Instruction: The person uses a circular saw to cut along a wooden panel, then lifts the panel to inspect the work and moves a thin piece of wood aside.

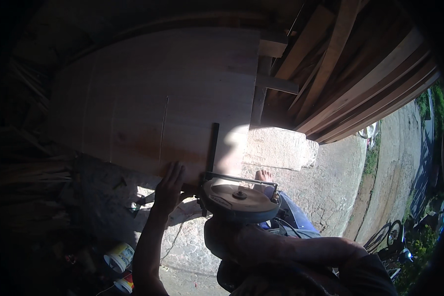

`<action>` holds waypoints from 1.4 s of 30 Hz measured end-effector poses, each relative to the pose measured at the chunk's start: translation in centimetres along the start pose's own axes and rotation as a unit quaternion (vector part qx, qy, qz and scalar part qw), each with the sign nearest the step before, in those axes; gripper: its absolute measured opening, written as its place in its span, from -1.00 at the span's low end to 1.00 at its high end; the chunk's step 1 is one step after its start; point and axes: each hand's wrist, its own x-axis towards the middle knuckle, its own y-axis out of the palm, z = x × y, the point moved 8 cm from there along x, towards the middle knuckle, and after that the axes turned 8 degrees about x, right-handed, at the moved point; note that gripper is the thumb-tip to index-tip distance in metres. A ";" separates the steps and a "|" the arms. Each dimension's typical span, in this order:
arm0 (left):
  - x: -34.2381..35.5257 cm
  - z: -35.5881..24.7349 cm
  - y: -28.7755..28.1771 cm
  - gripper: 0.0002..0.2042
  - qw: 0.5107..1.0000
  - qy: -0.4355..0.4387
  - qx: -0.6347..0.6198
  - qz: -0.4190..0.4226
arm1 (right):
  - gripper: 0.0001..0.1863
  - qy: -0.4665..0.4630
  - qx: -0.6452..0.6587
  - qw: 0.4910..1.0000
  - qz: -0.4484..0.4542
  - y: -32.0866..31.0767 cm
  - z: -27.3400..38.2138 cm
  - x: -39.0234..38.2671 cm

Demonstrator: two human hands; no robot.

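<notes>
A wide wooden panel [128,93] lies in front of me, much of it in deep shade, with a few thin lines running across it. My left hand [169,183] rests on its near edge, fingers stretched out flat on the wood. Closed round the dark body of a circular saw [241,213] is my right hand [249,240], partly lost in shadow. The saw's round guard faces up, and a metal rod runs along its far side. A black straight bar [213,148] reaches from the saw over the panel. Whether the blade touches the wood is hidden.
Long boards [350,93] are stacked at the right, beyond a sunlit pale block [276,148]. A bare foot [263,176] stands on the rough concrete floor [330,182] close to the saw. White buckets [119,257] sit at lower left. A cable [175,240] crosses the floor.
</notes>
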 end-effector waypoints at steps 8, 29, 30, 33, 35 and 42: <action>-0.3 2.3 0.2 0.11 0.998 -0.051 0.027 0.000 | -0.79 -0.007 0.060 0.998 0.013 -1.7 2.0 1.2; -0.6 4.5 -1.2 -0.01 0.999 -0.030 -0.028 0.003 | -0.83 -0.092 0.066 0.987 -0.115 -4.8 6.1 5.8; -0.9 4.8 -1.2 -0.01 0.999 -0.034 -0.026 -0.001 | -0.85 -0.124 0.055 0.982 -0.129 -5.2 6.8 5.9; -2.0 5.3 -1.0 -0.04 0.998 -0.059 -0.010 -0.020 | -0.84 -0.125 0.047 0.984 -0.116 -4.1 6.5 6.3; -2.9 5.4 -0.9 -0.09 0.994 -0.101 0.015 -0.029 | -0.84 -0.096 0.058 0.989 -0.098 -3.2 5.5 6.7; -19.3 1.0 5.2 -0.49 0.667 -0.563 -0.469 -0.137 | -0.82 -0.129 0.114 0.976 -0.130 -4.4 6.8 8.0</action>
